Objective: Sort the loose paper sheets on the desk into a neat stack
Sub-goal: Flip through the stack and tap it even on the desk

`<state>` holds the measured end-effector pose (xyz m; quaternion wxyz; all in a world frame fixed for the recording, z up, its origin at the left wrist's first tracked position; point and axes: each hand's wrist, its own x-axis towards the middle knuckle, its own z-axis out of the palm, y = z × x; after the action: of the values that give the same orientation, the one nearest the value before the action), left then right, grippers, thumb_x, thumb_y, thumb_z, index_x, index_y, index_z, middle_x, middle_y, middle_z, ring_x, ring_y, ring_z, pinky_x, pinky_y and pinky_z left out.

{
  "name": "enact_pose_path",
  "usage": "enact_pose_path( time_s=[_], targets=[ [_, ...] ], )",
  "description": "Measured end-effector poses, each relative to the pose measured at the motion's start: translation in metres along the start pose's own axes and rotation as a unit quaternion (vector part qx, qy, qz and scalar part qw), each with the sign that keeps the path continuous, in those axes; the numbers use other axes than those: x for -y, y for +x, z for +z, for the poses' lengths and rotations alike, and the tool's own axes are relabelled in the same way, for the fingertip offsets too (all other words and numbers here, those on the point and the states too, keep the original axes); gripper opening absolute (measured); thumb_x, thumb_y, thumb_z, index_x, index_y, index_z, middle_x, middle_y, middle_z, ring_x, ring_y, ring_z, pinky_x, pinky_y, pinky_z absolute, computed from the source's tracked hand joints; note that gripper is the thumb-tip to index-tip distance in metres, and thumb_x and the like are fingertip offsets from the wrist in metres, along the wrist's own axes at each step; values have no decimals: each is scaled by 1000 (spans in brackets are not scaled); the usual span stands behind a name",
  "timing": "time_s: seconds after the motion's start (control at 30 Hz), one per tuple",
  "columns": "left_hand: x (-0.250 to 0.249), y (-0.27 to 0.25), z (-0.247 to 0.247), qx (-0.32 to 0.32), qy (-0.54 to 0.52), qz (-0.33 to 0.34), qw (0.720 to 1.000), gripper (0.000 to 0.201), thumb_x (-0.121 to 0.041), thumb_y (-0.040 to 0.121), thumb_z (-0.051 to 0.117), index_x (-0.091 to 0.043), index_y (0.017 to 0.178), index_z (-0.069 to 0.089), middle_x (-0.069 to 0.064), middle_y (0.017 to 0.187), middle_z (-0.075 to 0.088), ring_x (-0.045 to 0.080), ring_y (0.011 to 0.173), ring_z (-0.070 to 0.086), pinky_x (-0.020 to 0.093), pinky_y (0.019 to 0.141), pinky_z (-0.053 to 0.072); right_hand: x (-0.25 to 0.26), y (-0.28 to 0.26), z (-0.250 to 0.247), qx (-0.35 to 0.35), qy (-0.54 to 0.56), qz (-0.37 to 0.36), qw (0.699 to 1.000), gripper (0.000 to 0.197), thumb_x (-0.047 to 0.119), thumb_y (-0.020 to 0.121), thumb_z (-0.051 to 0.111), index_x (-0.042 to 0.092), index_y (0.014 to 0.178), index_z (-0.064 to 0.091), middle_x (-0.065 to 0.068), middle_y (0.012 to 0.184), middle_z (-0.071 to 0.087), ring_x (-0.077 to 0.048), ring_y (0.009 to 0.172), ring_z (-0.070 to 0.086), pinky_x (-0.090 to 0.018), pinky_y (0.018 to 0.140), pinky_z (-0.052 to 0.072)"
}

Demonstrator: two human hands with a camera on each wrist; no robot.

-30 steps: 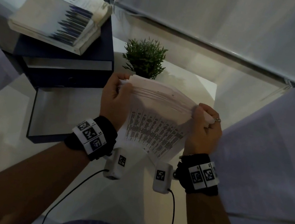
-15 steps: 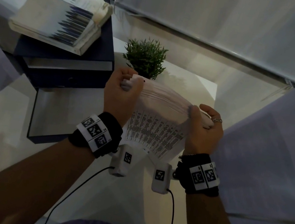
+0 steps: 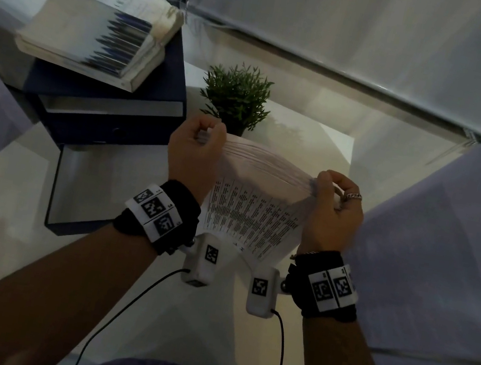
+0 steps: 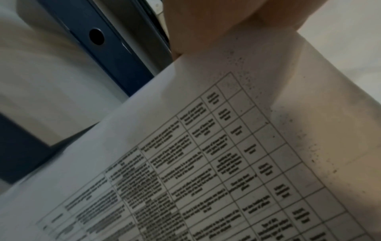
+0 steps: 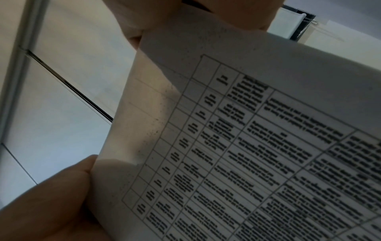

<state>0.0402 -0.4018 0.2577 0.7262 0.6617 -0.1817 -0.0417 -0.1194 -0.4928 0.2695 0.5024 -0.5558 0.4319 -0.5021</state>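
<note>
Both hands are up off the desk, holding a bundle of paper sheets between them. The left hand has its fingers curled over the top corner of the bundle at about ten o'clock from the bundle's middle, and the right hand grips the opposite edge at about three o'clock, thumb on the near side and fingers wrapped behind, a ring showing on one finger. The sheets stand roughly on edge and bow between the two grips, their top edges fanned a little so that the separate layers show. The sheet facing the person carries a printed table of small text, too blurred to read.

From the left wrist camera the paper sheets fill most of the frame, with the left hand clamped on the top edge. From the right wrist camera the paper sheets run from the right hand up to its fingers above.

At twelve o'clock from the bundle stands a small green plant. At ten o'clock lie dark blue binders, with a thick book stacked on top.
</note>
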Motion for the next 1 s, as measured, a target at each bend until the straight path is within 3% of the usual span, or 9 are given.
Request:
enact_pose_path(
  time_s=[0.13, 0.23, 0.33, 0.43, 0.53, 0.67, 0.8, 0.9, 1.0],
  targets=[
    [-3, 1, 2, -28, -15, -25, 999, 9, -8, 85, 57, -16, 82, 54, -11, 70, 50, -5, 58, 47, 16, 61, 42, 0, -3, 0, 19, 6, -2, 1000, 17, 16, 87, 69, 11, 102, 62, 4, 79, 65, 7, 60, 61, -10, 53, 46],
    [-6, 1, 4, -35, -72, -55, 995, 20, -4, 84, 54, -13, 100, 47, -9, 71, 51, 0, 62, 53, 20, 64, 46, -3, -1, 0, 14, -5, -1, 1000, 7, 18, 88, 64, 15, 94, 66, 4, 79, 63, 6, 62, 56, -12, 55, 45],
    [1, 0, -6, 49, -123, -35, 991, 30, -24, 84, 60, -17, 107, 43, 2, 85, 57, 13, 76, 57, 27, 72, 49, -3, 2, 0, 7, 7, 7, 1000, 8, 20, 86, 58, 21, 85, 67, 7, 78, 62, 3, 67, 55, -13, 57, 44],
    [13, -4, -21, 189, -58, -26, 980, 53, -20, 75, 77, -23, 114, 41, 7, 109, 51, 0, 85, 59, 17, 72, 52, -4, 3, -2, 7, 9, 7, 1000, 9, 25, 87, 58, 29, 82, 65, 6, 80, 62, -4, 72, 57, -16, 61, 46],
    [22, -9, -27, 228, 2, -62, 972, 48, -11, 72, 83, -30, 107, 56, -11, 105, 65, -4, 92, 66, 23, 78, 57, -6, 2, -2, 18, 21, 15, 999, 6, 23, 87, 61, 26, 84, 65, 5, 82, 63, -2, 73, 58, -19, 64, 47],
    [21, -8, -27, 230, -5, -71, 970, 33, -12, 69, 85, -28, 94, 70, -11, 92, 75, 6, 90, 72, 23, 76, 58, 0, 6, -2, -10, 22, -5, 1000, 13, 21, 85, 54, 27, 84, 66, 0, 83, 63, -11, 76, 57, -26, 65, 46],
    [18, -7, -28, 267, -24, -62, 961, 40, -15, 65, 86, -18, 103, 72, -1, 100, 75, 15, 95, 72, 29, 79, 59, 3, 9, -1, 18, 16, 5, 1000, 12, 22, 87, 65, 31, 94, 61, -5, 84, 69, -11, 73, 66, -24, 61, 52],
    [19, -5, -29, 250, -50, -62, 965, 26, -26, 73, 82, -31, 94, 69, -11, 91, 75, 6, 87, 71, 22, 75, 56, 1, 10, 0, 18, 0, 4, 1000, 18, 12, 88, 60, 25, 101, 60, 0, 83, 69, -12, 77, 65, -23, 64, 51],
    [11, -7, -22, 190, -58, 0, 980, 13, -31, 84, 65, -20, 89, 59, -15, 76, 64, -5, 69, 58, 12, 64, 46, 2, 9, 2, 8, 9, -3, 1000, 14, 14, 91, 56, 22, 103, 61, 0, 81, 69, -12, 76, 65, -26, 68, 53]
  ],
)
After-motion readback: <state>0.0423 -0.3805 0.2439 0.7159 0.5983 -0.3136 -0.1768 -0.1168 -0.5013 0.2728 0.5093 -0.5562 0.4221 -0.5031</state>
